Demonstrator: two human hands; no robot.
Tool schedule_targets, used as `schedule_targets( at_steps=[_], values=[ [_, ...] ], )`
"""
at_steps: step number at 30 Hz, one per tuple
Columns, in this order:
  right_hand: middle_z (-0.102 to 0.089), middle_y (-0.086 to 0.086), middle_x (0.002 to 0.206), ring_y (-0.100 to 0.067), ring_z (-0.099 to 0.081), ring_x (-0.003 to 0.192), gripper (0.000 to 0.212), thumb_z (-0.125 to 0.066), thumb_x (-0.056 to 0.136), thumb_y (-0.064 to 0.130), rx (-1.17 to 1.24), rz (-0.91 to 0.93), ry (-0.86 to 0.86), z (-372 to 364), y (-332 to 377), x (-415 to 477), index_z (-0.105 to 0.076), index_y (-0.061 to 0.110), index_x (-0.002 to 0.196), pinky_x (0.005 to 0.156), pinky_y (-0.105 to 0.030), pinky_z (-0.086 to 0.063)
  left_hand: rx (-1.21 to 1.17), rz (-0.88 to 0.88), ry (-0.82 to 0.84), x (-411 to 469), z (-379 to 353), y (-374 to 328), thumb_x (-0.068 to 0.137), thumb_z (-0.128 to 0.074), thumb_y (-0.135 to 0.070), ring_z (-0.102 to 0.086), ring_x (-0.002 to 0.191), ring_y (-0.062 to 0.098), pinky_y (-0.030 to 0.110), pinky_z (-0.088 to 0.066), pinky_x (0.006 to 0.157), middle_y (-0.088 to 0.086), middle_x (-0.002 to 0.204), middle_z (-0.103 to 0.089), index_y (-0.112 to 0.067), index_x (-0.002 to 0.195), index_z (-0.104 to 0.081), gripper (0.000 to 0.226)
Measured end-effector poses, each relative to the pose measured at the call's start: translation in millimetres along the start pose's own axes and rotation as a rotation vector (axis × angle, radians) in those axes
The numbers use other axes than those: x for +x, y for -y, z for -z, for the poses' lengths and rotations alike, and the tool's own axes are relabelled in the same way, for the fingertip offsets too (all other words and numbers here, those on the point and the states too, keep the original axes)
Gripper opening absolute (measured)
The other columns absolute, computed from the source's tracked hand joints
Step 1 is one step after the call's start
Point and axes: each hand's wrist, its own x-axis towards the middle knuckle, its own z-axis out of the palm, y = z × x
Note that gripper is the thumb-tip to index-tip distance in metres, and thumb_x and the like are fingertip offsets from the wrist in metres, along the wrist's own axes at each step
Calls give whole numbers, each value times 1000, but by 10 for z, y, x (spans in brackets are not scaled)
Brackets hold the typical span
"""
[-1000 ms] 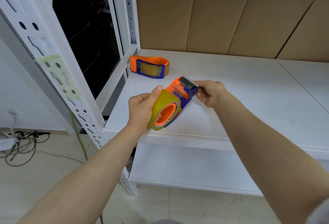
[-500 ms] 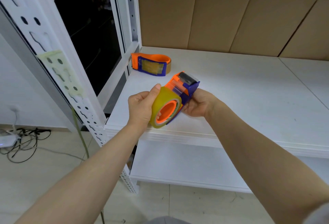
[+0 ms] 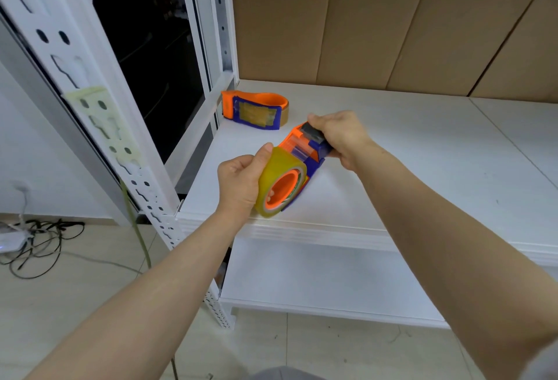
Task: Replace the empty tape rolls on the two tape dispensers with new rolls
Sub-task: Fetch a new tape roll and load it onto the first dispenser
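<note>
I hold an orange and blue tape dispenser point(image 3: 305, 150) above the front of the white shelf point(image 3: 422, 174). A yellowish tape roll point(image 3: 276, 168) sits on its orange hub. My left hand point(image 3: 241, 182) grips the roll from the left, thumb on top. My right hand point(image 3: 338, 135) is closed over the dispenser's cutter end, with a clear strip of tape running from the roll up to it. A second orange and blue dispenser point(image 3: 255, 109) lies on the shelf near the back left corner, holding a brownish roll.
Cardboard boxes point(image 3: 377, 20) line the back of the shelf. A white perforated upright point(image 3: 99, 114) stands at the left. A lower shelf point(image 3: 317, 277) lies below. Cables point(image 3: 39, 240) lie on the floor at far left.
My right hand moved from under the dispenser's body up onto its cutter end. The dispenser and my left hand stayed almost in place.
</note>
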Motion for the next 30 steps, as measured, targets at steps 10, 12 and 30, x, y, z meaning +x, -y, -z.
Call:
schedule_targets(
  at_steps=[10,12,30],
  values=[
    [-68,-8,91,-18,-65,87,21,-55,91,32,242,-83,3,57,-213,-21,-60,12,88,81,-35,-55,17,25,-58,7,-51,-27,85,-65,-37,-63,59,19,34,-54,66,-4,48,-61,-16,51,-57,40],
    [-67,-9,94,-20,-64,90,19,-55,91,29,272,-85,-35,59,-248,-14,-59,10,93,87,-40,-54,24,27,-65,4,-73,-25,84,-65,-36,-62,57,19,34,-53,66,-4,46,-60,-16,50,-56,41],
    [-67,-10,96,-20,-66,90,18,-60,89,24,346,-119,35,45,-211,42,-60,8,97,78,-35,-57,86,39,-68,8,-80,-53,86,-62,-39,-64,64,19,34,-54,69,0,59,-63,-18,55,-58,38]
  ],
)
